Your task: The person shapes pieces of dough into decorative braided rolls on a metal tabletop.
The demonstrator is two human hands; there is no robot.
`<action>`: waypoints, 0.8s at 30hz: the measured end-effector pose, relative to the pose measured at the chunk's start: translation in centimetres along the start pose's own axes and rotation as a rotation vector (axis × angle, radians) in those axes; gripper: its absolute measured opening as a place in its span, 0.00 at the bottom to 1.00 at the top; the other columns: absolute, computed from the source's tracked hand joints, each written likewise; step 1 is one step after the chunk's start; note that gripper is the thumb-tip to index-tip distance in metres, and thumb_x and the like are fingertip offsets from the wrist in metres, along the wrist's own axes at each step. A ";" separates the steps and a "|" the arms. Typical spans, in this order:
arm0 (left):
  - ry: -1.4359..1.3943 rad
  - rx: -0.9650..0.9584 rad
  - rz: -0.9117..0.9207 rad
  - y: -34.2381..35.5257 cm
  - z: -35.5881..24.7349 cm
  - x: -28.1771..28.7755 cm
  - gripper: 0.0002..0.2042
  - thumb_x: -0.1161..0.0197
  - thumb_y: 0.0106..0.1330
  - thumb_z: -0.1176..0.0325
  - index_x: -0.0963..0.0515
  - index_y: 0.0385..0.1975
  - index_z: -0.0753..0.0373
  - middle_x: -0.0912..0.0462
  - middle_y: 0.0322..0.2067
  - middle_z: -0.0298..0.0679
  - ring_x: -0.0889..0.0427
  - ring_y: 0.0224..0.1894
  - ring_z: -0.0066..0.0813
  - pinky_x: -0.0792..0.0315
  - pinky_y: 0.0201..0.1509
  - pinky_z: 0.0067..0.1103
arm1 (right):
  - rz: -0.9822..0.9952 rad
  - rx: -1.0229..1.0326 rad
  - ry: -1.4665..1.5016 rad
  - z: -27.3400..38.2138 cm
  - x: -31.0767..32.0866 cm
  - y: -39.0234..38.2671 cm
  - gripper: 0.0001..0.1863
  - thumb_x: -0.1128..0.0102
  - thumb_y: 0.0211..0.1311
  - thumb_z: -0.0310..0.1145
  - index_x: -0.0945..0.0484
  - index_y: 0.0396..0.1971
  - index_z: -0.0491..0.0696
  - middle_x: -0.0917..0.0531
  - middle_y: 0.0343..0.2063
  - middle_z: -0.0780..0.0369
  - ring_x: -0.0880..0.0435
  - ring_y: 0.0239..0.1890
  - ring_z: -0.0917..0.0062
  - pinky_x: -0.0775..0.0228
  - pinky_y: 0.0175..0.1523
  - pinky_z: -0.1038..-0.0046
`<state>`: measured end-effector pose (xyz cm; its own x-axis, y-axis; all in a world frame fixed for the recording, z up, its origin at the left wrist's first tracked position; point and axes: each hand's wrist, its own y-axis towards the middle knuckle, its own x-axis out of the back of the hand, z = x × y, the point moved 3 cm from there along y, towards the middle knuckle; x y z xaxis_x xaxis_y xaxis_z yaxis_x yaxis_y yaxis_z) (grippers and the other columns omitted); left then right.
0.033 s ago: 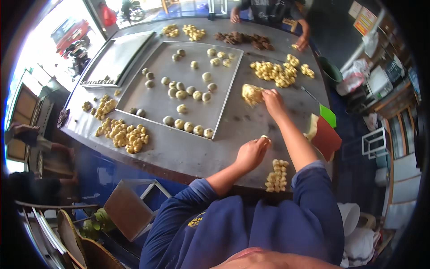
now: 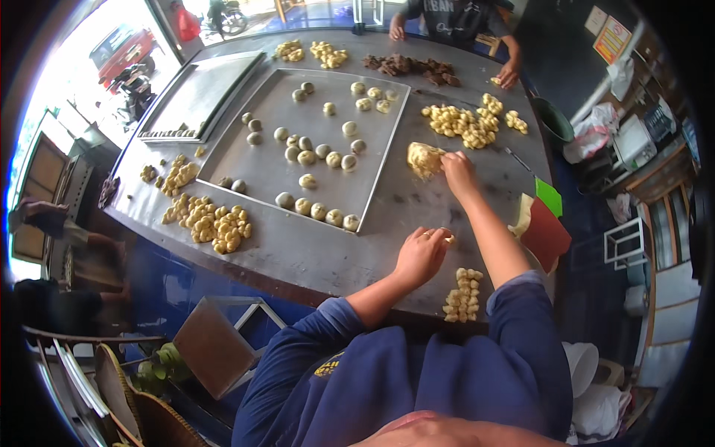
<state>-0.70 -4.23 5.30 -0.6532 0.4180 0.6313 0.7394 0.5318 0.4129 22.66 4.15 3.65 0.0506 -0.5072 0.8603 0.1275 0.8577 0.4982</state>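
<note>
My right hand (image 2: 459,173) reaches forward over the metal table, its fingertips pinched at the edge of a crumbly yellow mass (image 2: 424,161). Whether they grip a bit of it is too small to tell. Closer to me, my left hand (image 2: 421,258) is closed, with a small pale dough piece (image 2: 450,239) at its fingertips. Below that hand, near the table's front edge, lies a tight block of small pale dough pieces (image 2: 462,296). Beyond my right hand is a heap of yellow dough pieces (image 2: 463,123).
Left of my hands, a large shallow tray (image 2: 246,167) carries several round dough balls. More dough heaps (image 2: 208,221) lie beside it. A green scraper (image 2: 549,195) and a reddish-brown block (image 2: 544,232) sit at the right edge. Across the table, another person's hand (image 2: 509,75) works near dark brown lumps (image 2: 412,65).
The whole view has shifted slightly to the right. My left hand has turned a little, its fingers still around the small dough piece. My right hand stays at the crumbly mass.
</note>
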 end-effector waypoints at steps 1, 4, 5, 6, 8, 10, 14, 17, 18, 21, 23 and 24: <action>0.011 0.009 -0.010 0.2 -0.1 0.3 0.11 0.40 0.62 0.70 0.25 0.45 0.56 0.18 0.38 0.40 0.20 0.43 0.41 0.28 0.46 0.34 | -0.002 0.013 0.011 0.4 0.3 0.1 0.02 0.40 0.52 0.27 0.20 0.24 0.46 0.18 0.30 0.58 0.21 0.39 0.62 0.27 0.45 0.63; 0.087 -0.032 -0.092 0.2 -1.0 1.3 0.11 0.39 0.56 0.72 0.22 0.40 0.55 0.23 0.49 0.35 0.28 0.56 0.39 0.32 0.55 0.36 | 0.057 -0.016 -0.100 0.8 0.0 -0.3 0.05 0.38 0.50 0.29 0.20 0.18 0.47 0.19 0.26 0.58 0.21 0.37 0.63 0.27 0.43 0.62; 0.083 -0.025 -0.092 0.0 -0.8 1.2 0.11 0.39 0.56 0.72 0.22 0.40 0.55 0.23 0.49 0.35 0.28 0.56 0.39 0.32 0.55 0.36 | 0.064 -0.014 -0.100 1.2 0.6 -0.5 0.05 0.38 0.50 0.29 0.20 0.18 0.47 0.19 0.26 0.58 0.21 0.37 0.63 0.27 0.43 0.62; 0.071 -0.088 -0.068 0.0 -0.7 1.0 0.12 0.38 0.56 0.72 0.22 0.40 0.55 0.22 0.47 0.36 0.27 0.54 0.39 0.31 0.54 0.36 | 0.112 -0.042 -0.063 1.3 1.3 -0.8 0.03 0.37 0.51 0.28 0.19 0.21 0.47 0.17 0.27 0.58 0.20 0.37 0.64 0.26 0.43 0.64; 0.032 -0.167 -0.019 0.5 -0.9 0.4 0.12 0.37 0.55 0.72 0.22 0.40 0.55 0.21 0.46 0.36 0.25 0.52 0.39 0.30 0.53 0.36 | 0.167 -0.107 -0.043 0.8 3.0 -2.2 0.02 0.36 0.52 0.28 0.17 0.24 0.46 0.16 0.29 0.59 0.18 0.37 0.64 0.25 0.42 0.65; -0.057 -0.290 0.098 0.6 -1.0 -0.3 0.12 0.36 0.54 0.72 0.21 0.39 0.56 0.19 0.43 0.38 0.22 0.48 0.41 0.29 0.51 0.35 | 0.093 -0.276 0.278 -0.1 4.2 -4.5 0.05 0.37 0.58 0.30 0.16 0.28 0.45 0.15 0.29 0.61 0.16 0.34 0.72 0.24 0.40 0.72; -0.182 -0.287 0.135 -0.3 -0.5 0.5 0.02 0.33 0.53 0.71 0.18 0.25 0.59 0.18 0.29 0.40 0.20 0.36 0.42 0.27 0.42 0.33 | 0.186 -0.458 0.659 3.1 10.5 -9.4 0.06 0.39 0.64 0.31 0.18 0.33 0.43 0.16 0.29 0.64 0.18 0.32 0.83 0.27 0.38 0.79; -0.140 -0.198 0.273 -0.4 -0.9 0.6 0.05 0.31 0.54 0.66 0.17 0.27 0.58 0.18 0.28 0.38 0.20 0.35 0.41 0.27 0.44 0.31 | 0.264 -0.528 0.828 5.1 16.0 -15.1 0.05 0.40 0.64 0.28 0.20 0.34 0.41 0.18 0.29 0.65 0.20 0.30 0.85 0.29 0.35 0.81; -0.132 -0.182 0.354 -0.6 -1.1 0.4 0.06 0.31 0.55 0.64 0.16 0.29 0.58 0.17 0.29 0.38 0.20 0.36 0.41 0.27 0.45 0.31 | 0.303 -0.474 0.774 5.7 17.7 -16.7 0.05 0.39 0.63 0.28 0.20 0.33 0.41 0.20 0.27 0.65 0.22 0.28 0.84 0.30 0.34 0.81; -0.109 -0.172 0.527 -2.0 -2.4 -0.2 0.09 0.32 0.57 0.60 0.16 0.31 0.58 0.17 0.32 0.39 0.20 0.40 0.40 0.27 0.47 0.31 | 0.255 -0.389 0.645 7.1 19.6 -23.0 0.05 0.37 0.61 0.28 0.19 0.33 0.42 0.19 0.27 0.63 0.22 0.27 0.81 0.29 0.35 0.78; -0.095 -0.176 0.615 -3.0 -3.2 -0.6 0.10 0.32 0.57 0.59 0.15 0.33 0.58 0.17 0.33 0.39 0.20 0.42 0.40 0.27 0.48 0.32 | 0.350 -0.506 0.618 8.8 21.0 -25.5 0.06 0.36 0.60 0.28 0.19 0.33 0.42 0.17 0.28 0.62 0.20 0.28 0.81 0.29 0.37 0.77; -0.079 -0.134 0.598 -3.5 -3.3 -0.5 0.11 0.31 0.57 0.59 0.16 0.34 0.58 0.18 0.35 0.40 0.21 0.43 0.40 0.27 0.49 0.32 | 0.383 -0.573 0.590 9.5 21.1 -26.4 0.06 0.36 0.59 0.28 0.19 0.33 0.42 0.16 0.29 0.61 0.19 0.29 0.81 0.28 0.37 0.77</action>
<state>-2.40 -8.78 5.71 -0.1251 0.6710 0.7308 0.9921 0.0936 0.0839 10.99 -28.42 9.67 0.6699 -0.2921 0.6826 0.4627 0.8832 -0.0762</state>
